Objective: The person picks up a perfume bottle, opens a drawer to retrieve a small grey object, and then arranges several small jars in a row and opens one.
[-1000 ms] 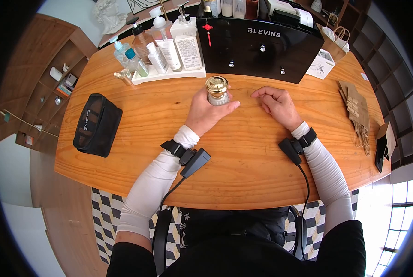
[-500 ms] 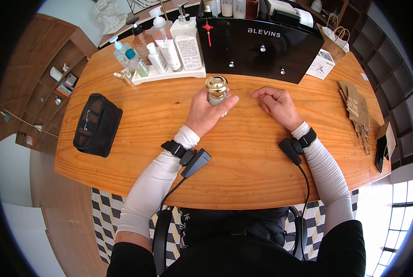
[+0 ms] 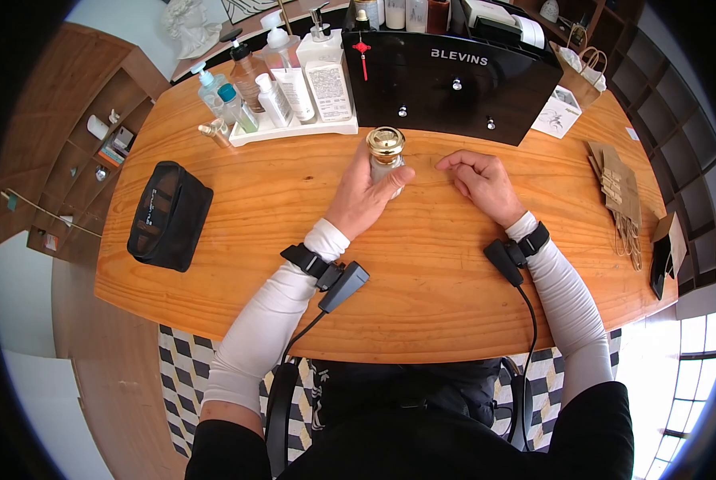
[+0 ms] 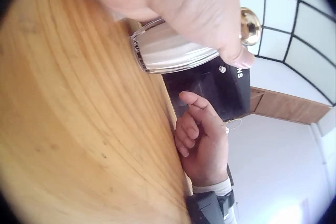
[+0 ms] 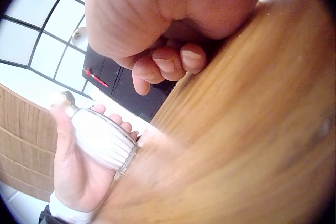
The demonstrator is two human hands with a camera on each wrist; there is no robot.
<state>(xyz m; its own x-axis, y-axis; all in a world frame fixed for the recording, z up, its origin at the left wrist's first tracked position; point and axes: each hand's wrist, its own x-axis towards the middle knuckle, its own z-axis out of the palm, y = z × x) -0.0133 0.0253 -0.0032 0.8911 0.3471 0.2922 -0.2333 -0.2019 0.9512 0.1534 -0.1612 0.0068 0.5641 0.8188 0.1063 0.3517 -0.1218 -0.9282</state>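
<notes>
My left hand [image 3: 361, 194] wraps round a glass bottle [image 3: 382, 170] with a gold cap [image 3: 386, 142], thumb across its near side. In the left wrist view the bottle [image 4: 170, 50] looks clear and ribbed, with white inside, and its base is close to the wood. Seen from the right wrist, the fingers curve behind the bottle [image 5: 102, 134] and the thumb lies up near its neck. My right hand [image 3: 486, 188] rests on the table a little way to the right, fingers loosely curled and holding nothing.
A white tray [image 3: 326, 129] of pump bottles and tubes stands at the back left, beside a black drawer box [image 3: 446, 96]. At the left lies a black mesh pouch [image 3: 168, 216]. Folded brown paper bags [image 3: 622, 192] lie on the right of the wooden table [image 3: 422, 296].
The left hand has shifted slightly right and away from the body, carrying the bottle with it. Its thumb has come in closer against the glass. The right hand stays put.
</notes>
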